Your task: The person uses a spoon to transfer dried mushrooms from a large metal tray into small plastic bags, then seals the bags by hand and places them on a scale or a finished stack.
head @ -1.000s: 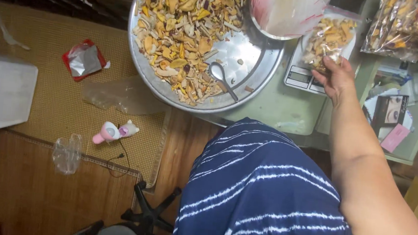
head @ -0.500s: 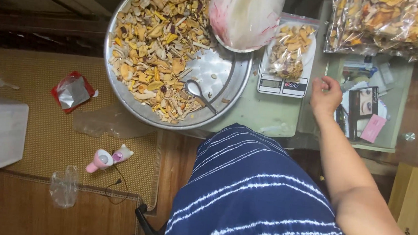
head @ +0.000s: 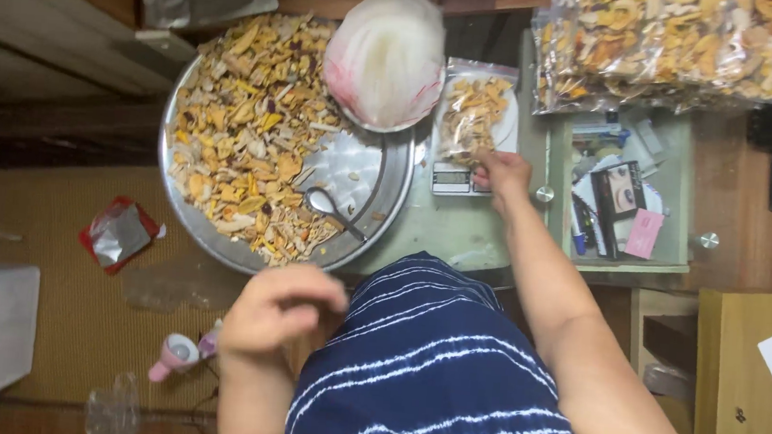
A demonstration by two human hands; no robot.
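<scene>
Right hand [head: 502,173] reached bag [head: 473,114] (left hand [head: 279,310] raised)

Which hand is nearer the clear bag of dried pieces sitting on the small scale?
Right. The right hand is at the lower edge of the bag, seemingly touching it; the left hand hangs well below, in front of the metal tray.

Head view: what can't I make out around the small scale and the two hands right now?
- Small digital scale: pan hidden under the clear bag of dried yellow chips; display too small.
- Right hand: fingertips at the bag's edge; grip unclear.
- Left hand: motion-blurred, curled; contents unseen.
- Stacked filled bags: cut by top edge.
</scene>
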